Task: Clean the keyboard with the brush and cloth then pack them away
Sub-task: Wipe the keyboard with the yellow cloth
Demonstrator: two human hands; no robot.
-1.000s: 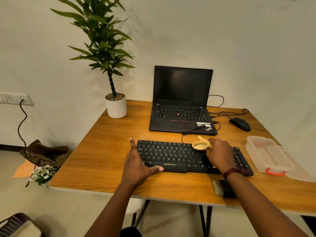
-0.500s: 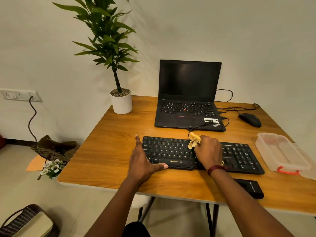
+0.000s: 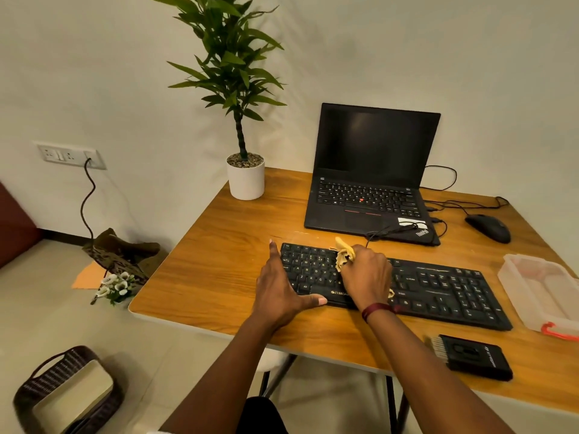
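A black keyboard (image 3: 438, 286) lies across the wooden table (image 3: 219, 261) in front of me. My right hand (image 3: 366, 277) grips a crumpled yellow cloth (image 3: 344, 253) and presses it on the keys left of the middle. My left hand (image 3: 279, 286) lies flat at the keyboard's left end, index finger along its side and thumb against its front edge. A black brush (image 3: 470, 355) with pale bristles rests near the table's front edge, to the right of my right forearm.
A clear plastic box (image 3: 539, 286) with an orange clip sits at the right edge. Behind the keyboard stand an open black laptop (image 3: 369, 183), a black mouse (image 3: 488, 228) with cables, and a potted plant (image 3: 246, 177). A woven basket (image 3: 62, 393) sits on the floor at left.
My right hand has slid the cloth leftward over the keys, from right of the middle to the left half. My left hand has stayed at the keyboard's left end. The view has shifted left.
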